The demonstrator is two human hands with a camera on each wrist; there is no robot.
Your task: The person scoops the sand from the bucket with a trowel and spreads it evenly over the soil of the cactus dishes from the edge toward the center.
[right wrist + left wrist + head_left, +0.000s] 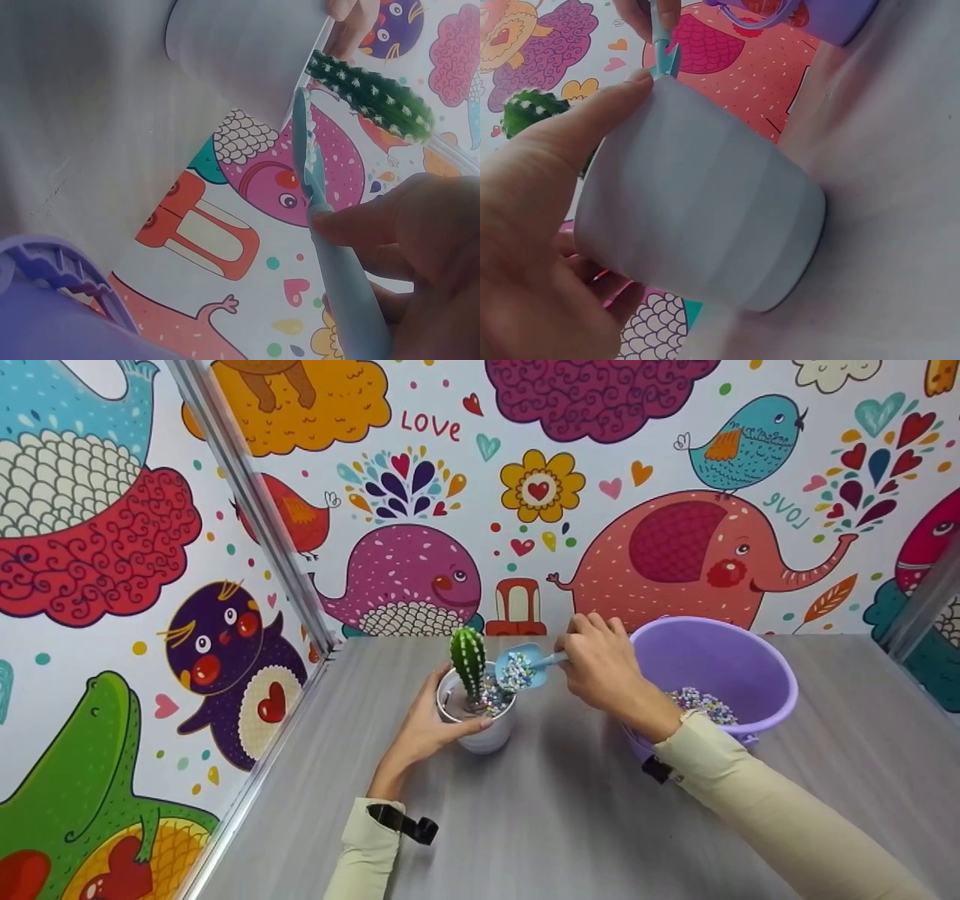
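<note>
One pot (697, 195) in left fingers (626, 301), scoop (346, 291) in right fingers (576, 643)

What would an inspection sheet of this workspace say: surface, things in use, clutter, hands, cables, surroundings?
Surface: grey table with a faint wood-like grain.
Job's things: white pot holding a green cactus and some multicoloured granules; blue scoop, loaded with granules, at the pot's rim; purple bucket with more granules inside.
Clutter: nothing seen.
Grippers: bare human hands; left hand grips the pot, right hand holds the scoop's handle. A black band sits at the left wrist.
Cables: nothing seen.
Surroundings: walls printed with cartoon animals, hearts and flowers.
</note>
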